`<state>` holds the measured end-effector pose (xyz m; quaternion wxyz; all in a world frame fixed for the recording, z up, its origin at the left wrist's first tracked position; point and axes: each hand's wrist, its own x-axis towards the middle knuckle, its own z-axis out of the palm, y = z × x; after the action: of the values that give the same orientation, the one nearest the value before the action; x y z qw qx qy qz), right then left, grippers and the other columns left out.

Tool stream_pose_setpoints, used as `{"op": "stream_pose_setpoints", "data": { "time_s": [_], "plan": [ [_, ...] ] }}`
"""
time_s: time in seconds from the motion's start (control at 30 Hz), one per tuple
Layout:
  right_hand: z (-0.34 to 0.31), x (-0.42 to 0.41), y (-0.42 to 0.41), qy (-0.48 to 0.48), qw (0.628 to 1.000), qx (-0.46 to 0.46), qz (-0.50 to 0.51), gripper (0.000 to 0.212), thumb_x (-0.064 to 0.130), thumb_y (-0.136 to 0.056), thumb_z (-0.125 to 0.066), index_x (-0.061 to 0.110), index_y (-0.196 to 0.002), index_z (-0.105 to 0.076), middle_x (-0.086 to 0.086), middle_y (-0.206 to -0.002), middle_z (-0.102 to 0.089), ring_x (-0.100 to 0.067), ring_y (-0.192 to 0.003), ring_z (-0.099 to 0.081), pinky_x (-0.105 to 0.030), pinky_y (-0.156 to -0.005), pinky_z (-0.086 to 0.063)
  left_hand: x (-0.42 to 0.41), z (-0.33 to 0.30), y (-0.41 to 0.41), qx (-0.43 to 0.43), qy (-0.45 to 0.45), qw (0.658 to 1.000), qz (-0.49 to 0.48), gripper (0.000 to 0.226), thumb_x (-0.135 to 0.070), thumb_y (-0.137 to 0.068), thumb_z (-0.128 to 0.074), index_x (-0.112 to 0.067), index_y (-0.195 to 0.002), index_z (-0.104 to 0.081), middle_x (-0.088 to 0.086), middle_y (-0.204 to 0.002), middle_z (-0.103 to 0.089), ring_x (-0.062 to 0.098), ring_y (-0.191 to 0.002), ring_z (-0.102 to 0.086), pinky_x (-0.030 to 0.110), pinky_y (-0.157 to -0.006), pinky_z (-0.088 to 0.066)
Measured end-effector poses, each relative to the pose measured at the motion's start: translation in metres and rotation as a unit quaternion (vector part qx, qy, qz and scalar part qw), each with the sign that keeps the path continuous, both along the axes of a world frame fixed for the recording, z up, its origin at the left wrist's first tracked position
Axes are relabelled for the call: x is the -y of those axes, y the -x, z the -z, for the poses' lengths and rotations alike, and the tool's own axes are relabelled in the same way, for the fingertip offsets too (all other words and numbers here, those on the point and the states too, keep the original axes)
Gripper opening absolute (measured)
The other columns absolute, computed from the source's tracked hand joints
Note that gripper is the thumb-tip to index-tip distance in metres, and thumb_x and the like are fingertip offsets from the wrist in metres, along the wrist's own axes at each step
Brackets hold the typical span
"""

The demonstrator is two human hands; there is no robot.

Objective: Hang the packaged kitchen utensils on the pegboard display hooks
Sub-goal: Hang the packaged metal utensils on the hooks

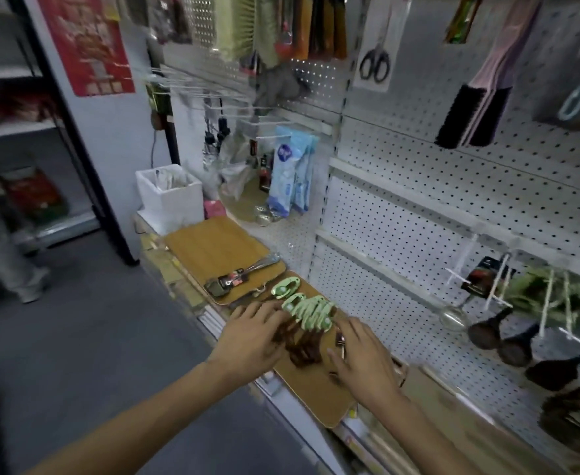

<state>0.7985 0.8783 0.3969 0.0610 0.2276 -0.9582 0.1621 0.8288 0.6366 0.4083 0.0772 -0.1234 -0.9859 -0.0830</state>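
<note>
Two hands reach over a fanned pile of green-handled utensils (307, 315) lying on a wooden board (316, 389) at the shelf edge. The left hand (254, 341) rests on the pile with fingers spread; the right hand (364, 354) hovers just beside it, fingers relaxed, holding nothing. None of this pile hangs yet. The pegboard (436, 200) behind has much bare space; white hooks (460, 277) to the right look free, beside hung dark spoons (501, 337).
</note>
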Motion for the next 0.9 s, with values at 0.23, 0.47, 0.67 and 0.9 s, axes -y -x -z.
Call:
{"op": "stream_pose_setpoints", "data": {
  "time_s": [0.23,0.47,0.67,0.9],
  "plan": [
    [0.008,0.085,0.017,0.0,0.999,0.023,-0.039,0.049,0.042,-0.097,-0.049,0.023,-0.141,-0.039,0.007,-0.136,-0.045,-0.014,-0.128,-0.042,-0.028,-0.106,-0.035,0.081,0.02,-0.001,0.012,-0.021,0.999,-0.044,0.049,-0.05,-0.086,-0.042,-0.032,-0.131,-0.051,-0.008,-0.134,-0.051,0.019,-0.119,-0.053,0.035,-0.095,-0.046],
    [0.029,0.145,0.072,-0.005,0.997,0.051,-0.063,0.041,0.037,-0.095,-0.054,0.021,-0.133,-0.048,0.004,-0.124,-0.054,-0.016,-0.114,-0.053,-0.029,-0.093,-0.046,0.132,0.041,0.036,0.052,-0.049,0.995,-0.073,0.046,-0.046,-0.087,-0.05,-0.036,-0.132,-0.047,-0.013,-0.132,-0.05,0.015,-0.117,-0.053,0.033,-0.094,-0.045],
    [0.066,0.199,0.149,-0.004,0.991,0.1,-0.087,0.045,0.037,-0.097,-0.052,0.02,-0.138,-0.045,0.002,-0.13,-0.053,-0.018,-0.118,-0.052,-0.031,-0.095,-0.046,0.183,0.067,0.093,0.088,-0.044,0.989,-0.106,0.044,-0.044,-0.088,-0.048,-0.035,-0.131,-0.047,-0.01,-0.135,-0.05,0.018,-0.117,-0.054,0.034,-0.095,-0.045],
    [0.101,0.254,0.229,-0.019,0.981,0.165,-0.097,0.049,0.044,-0.098,-0.042,0.019,-0.14,-0.044,0.0,-0.136,-0.05,-0.02,-0.121,-0.049,-0.034,-0.096,-0.045,0.237,0.093,0.157,0.138,-0.017,0.982,-0.127,0.043,-0.043,-0.086,-0.052,-0.031,-0.127,-0.052,-0.007,-0.129,-0.055,0.019,-0.109,-0.059,0.034,-0.087,-0.047]
  ]
}}
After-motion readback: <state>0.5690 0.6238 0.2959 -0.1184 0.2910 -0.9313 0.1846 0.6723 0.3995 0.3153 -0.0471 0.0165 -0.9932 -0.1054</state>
